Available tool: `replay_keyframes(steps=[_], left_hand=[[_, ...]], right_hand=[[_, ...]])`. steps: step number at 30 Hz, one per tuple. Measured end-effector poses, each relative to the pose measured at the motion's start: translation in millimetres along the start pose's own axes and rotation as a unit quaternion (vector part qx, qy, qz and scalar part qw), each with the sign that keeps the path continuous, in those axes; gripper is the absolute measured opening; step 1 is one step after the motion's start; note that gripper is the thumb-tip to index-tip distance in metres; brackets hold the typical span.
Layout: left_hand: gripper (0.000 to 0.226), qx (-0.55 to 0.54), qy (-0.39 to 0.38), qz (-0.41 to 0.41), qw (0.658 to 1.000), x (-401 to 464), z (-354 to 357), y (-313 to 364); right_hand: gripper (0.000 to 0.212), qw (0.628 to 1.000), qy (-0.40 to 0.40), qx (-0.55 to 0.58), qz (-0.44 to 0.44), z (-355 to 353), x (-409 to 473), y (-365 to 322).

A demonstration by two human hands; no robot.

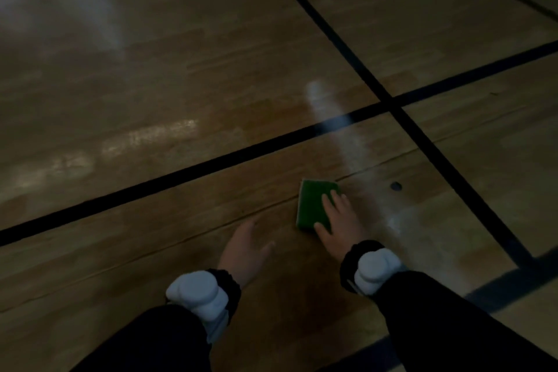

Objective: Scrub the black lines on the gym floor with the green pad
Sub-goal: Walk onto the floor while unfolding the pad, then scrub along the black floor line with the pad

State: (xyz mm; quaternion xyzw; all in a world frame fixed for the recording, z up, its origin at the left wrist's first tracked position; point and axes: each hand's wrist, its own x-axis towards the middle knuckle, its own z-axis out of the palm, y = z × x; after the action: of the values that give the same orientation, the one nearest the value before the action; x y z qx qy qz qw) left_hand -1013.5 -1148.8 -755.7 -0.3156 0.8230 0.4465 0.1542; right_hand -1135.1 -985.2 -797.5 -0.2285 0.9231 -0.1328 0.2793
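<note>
Nearest, 2 dark sleeves, each with a white device strapped at the wrist. Just beyond, left hand (244, 246) flat on the gym floor (181, 75), fingers spread loosely and holding nothing, apparently bracing. Beside it, right hand (339, 220) lying palm down on the green pad (312, 205), fingers straight and pressing its near right part, thumb against the near edge; no curl round the pad visible. Pad flat on bare wood, alongside a thin seam in the boards, near but clear of the long black line (187, 170) running left to right just beyond it. Farther out, a second black line (344, 45) crossing the first at a junction, with more lines toward the far right corner and dark bands at the near right edge. Judged as early or between strokes: pad off any line, so scrubbing contact not yet made here. Too dim and glossy to tell any cleaned stretch from an uncleaned one. Likely needed next: a slide forward onto the near line
</note>
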Motion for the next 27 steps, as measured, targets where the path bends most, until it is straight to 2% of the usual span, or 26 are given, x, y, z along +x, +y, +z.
replay_keyframes(steps=[9, 14, 17, 20, 24, 27], left_hand=[[0.069, 0.207, -0.021, 0.067, 0.976, 40.7, -9.7, -24.5], [0.076, 0.285, -0.033, 0.045, 0.957, 83.4, -17.0, -13.0], [0.091, 0.334, -0.05, 0.023, 0.941, 122.6, -22.4, 2.6], [0.11, 0.342, -0.081, -0.021, 0.936, 156.8, -30.5, 10.9], [0.117, 0.346, -0.119, -0.055, 0.929, 167.8, -32.9, 15.9], [0.114, 0.33, -0.128, -0.066, 0.933, 164.9, -32.9, 19.7]], right_hand=[[0.065, 0.993, 0.03, -0.112, -0.031, 27.4, 35.5, -9.5], [0.069, 0.988, 0.033, -0.148, -0.03, 34.6, 49.0, -1.5], [0.077, 0.986, 0.043, -0.156, -0.032, 37.3, 51.6, 2.4], [0.065, 0.987, 0.043, -0.153, -0.036, 39.0, 59.7, 8.8], [0.077, 0.983, 0.035, -0.172, -0.052, 18.1, 79.9, 19.6], [0.067, 0.984, 0.066, -0.162, 0.016, -11.4, 116.6, 37.5]])
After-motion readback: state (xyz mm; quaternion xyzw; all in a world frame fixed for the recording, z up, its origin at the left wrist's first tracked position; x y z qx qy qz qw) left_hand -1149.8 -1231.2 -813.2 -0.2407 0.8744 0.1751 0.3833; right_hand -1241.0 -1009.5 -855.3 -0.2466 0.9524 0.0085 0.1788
